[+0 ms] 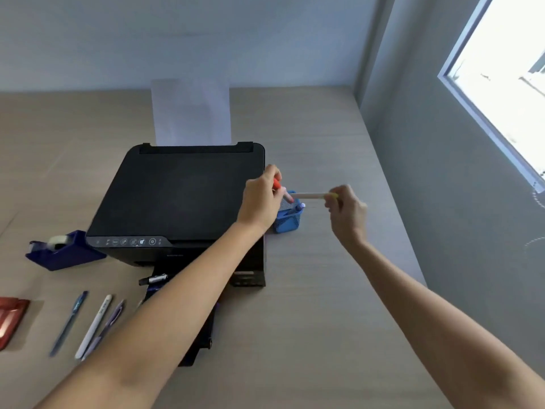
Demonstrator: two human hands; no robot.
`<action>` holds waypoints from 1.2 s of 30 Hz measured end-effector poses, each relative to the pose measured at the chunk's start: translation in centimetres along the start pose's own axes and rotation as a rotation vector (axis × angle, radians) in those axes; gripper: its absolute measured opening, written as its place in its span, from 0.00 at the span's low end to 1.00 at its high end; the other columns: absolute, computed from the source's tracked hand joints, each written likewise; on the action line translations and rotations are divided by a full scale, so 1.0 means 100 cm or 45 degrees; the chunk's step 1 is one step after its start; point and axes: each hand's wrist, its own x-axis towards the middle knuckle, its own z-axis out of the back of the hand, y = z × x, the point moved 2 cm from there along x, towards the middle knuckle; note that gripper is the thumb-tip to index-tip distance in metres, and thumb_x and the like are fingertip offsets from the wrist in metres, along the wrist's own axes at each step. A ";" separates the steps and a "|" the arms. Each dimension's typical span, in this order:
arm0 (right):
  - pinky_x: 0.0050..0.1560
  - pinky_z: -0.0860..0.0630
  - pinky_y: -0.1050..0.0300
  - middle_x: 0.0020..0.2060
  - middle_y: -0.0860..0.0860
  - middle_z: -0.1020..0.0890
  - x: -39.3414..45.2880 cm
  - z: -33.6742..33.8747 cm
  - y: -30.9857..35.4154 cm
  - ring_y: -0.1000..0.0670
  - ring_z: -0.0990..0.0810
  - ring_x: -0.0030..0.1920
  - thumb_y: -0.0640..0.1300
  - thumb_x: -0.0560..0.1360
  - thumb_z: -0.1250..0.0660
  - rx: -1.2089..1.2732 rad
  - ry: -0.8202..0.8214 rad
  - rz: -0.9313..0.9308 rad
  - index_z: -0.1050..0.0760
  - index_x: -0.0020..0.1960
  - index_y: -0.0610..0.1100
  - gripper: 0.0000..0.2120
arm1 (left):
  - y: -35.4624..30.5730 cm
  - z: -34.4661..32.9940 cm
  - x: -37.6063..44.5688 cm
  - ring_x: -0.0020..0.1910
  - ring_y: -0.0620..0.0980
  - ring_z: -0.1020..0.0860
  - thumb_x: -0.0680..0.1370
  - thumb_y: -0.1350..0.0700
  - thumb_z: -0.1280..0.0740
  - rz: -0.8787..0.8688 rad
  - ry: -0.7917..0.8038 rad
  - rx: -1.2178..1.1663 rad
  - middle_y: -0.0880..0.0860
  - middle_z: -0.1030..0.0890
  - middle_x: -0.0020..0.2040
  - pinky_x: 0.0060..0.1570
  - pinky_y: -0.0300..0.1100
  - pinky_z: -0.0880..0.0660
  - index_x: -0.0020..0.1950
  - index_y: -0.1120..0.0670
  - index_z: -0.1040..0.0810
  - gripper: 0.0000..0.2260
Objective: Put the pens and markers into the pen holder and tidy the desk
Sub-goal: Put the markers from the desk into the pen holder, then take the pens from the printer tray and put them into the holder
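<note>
A blue mesh pen holder (287, 221) stands on the desk just right of the printer, with a purple-capped pen (300, 206) inside. My left hand (261, 199) grips a red marker (280, 188), its tip slanting down over the holder's mouth. My right hand (348, 212) holds a white pen (309, 196) level, its free end pointing left over the holder. Near the front left lie a blue pen (69, 323), a white pen (94, 326) and a purple pen (110, 323). A black marker (153, 279) rests by the printer's front.
A black printer (177, 199) with paper (191, 112) in its rear feed fills the desk's middle. A dark blue tape dispenser (63, 250) sits left of it, a red object (10, 318) at the left edge. A wall and window (507, 75) bound the right.
</note>
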 end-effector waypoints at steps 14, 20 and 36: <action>0.52 0.19 0.48 0.46 0.36 0.15 0.037 -0.039 0.008 0.41 0.18 0.43 0.29 0.75 0.44 -0.244 0.374 -0.009 0.20 0.57 0.36 0.17 | 0.032 -0.030 0.043 0.46 0.57 0.19 0.72 0.67 0.31 0.259 0.397 0.531 0.58 0.20 0.48 0.48 0.45 0.21 0.46 0.61 0.20 0.04; 0.44 0.21 0.62 0.37 0.43 0.15 0.011 -0.023 0.060 0.53 0.18 0.34 0.34 0.76 0.38 -0.063 0.230 0.125 0.18 0.50 0.39 0.10 | 0.020 0.067 0.001 0.42 0.49 0.17 0.75 0.62 0.30 0.229 0.278 0.154 0.54 0.16 0.44 0.50 0.41 0.21 0.53 0.59 0.18 0.08; 0.40 0.20 0.48 0.47 0.44 0.21 -0.199 -0.178 0.100 0.41 0.19 0.43 0.35 0.79 0.41 -0.631 0.979 0.561 0.24 0.57 0.41 0.10 | 0.248 0.157 -0.192 0.67 0.60 0.29 0.77 0.64 0.38 0.694 0.426 0.563 0.61 0.26 0.66 0.63 0.51 0.28 0.70 0.57 0.31 0.21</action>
